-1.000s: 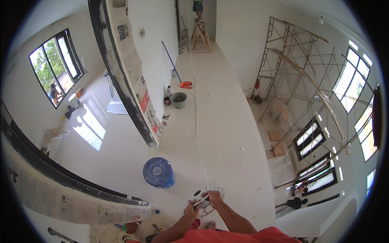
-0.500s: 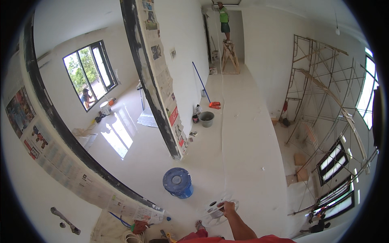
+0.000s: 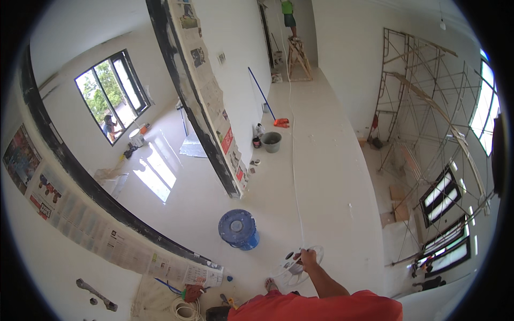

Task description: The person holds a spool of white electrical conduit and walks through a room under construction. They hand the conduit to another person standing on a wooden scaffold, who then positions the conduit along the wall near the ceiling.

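My right hand (image 3: 308, 260) is closed on a large white reel (image 3: 290, 266) and holds it low over the pale floor, in front of my red shirt. A thin white cable (image 3: 296, 198) runs from around the reel away along the floor, toward the far end of the passage. My bare foot (image 3: 271, 284) shows just left of the reel. My left hand is out of view. Nearest on the left stands a blue lidded bucket (image 3: 238, 229), apart from the reel.
A coil of pale cable (image 3: 186, 310) lies at lower left. Further on are a grey bucket (image 3: 271, 142) and a blue-handled mop (image 3: 262, 96). A person stands on a wooden trestle (image 3: 299, 60) at the far end. Scaffolding (image 3: 417, 96) rises right, beyond the floor's edge.
My view has tilted downward, so the far person's head is now cut off. The reel, still in my right hand, has shifted slightly up and right in the picture.
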### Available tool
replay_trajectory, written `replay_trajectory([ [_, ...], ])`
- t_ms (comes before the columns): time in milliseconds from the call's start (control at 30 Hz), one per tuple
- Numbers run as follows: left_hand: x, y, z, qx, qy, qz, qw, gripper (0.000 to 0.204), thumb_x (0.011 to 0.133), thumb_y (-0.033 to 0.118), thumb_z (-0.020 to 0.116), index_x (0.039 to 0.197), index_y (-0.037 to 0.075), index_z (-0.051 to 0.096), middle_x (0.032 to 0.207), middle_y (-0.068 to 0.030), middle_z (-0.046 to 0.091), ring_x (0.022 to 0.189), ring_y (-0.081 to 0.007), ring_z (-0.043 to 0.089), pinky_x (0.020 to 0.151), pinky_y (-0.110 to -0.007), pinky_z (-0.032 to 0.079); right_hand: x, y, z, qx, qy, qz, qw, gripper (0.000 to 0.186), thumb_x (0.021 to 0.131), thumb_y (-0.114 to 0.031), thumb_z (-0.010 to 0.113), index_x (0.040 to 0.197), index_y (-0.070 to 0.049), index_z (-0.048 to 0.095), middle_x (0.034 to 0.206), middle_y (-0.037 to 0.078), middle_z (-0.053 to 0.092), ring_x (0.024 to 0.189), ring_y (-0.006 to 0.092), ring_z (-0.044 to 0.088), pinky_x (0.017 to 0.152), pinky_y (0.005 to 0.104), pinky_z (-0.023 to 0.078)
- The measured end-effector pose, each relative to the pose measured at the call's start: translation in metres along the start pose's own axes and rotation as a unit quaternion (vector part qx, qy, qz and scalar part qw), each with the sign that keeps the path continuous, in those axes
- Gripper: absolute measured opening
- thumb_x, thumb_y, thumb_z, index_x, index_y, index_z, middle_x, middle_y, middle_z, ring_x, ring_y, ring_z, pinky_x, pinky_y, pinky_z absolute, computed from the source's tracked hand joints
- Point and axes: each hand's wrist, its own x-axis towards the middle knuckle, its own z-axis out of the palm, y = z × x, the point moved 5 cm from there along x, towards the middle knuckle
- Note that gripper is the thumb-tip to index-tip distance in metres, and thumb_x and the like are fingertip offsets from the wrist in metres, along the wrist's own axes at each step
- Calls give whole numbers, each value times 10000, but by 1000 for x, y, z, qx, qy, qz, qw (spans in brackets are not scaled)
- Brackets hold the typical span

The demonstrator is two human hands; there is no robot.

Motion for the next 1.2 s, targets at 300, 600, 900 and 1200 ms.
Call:
replay_trajectory([
  [300, -433, 79, 252, -150, -816, 46, 556, 381, 885, 227, 746, 1171, -17, 684, 1021, -164, 701, 867, -277, 693, 731, -356, 547, -63, -78, 48, 102, -44, -87, 990, 290, 980, -184, 560, 879, 81, 618, 737, 164, 684, 641, 224, 663, 573, 367, 542],
  [600, -579, 135, 279, -227, -865, 256, 368, 491, 883, 172, 725, 1314, -18, 583, 1170, -250, 629, 1084, -422, 616, 917, -454, 485, -93, -128, 92, 242, -94, -15, 965, 345, 981, -203, 609, 1149, 73, 488, 1098, 196, 630, 1010, 275, 661, 889, 398, 563],
  [900, -601, 161, 343, -230, -814, 223, 485, 187, 977, 142, 588, 925, -16, 674, 779, -188, 684, 729, -393, 674, 646, -417, 496, -78, -198, 107, 284, -254, -10, 924, 396, 993, -185, 594, 1226, 117, 486, 1171, 187, 598, 1086, 274, 634, 1006, 430, 517],
  [1200, -595, 236, 398, -210, -790, 125, 563, 323, 1021, 236, 562, 916, -44, 686, 755, -166, 733, 690, -254, 732, 653, -340, 546, -18, -341, -1, 57, -162, -176, 969, 336, 1038, -258, 540, 1149, 47, 628, 941, 129, 700, 677, 145, 693, 645, 269, 581],
])
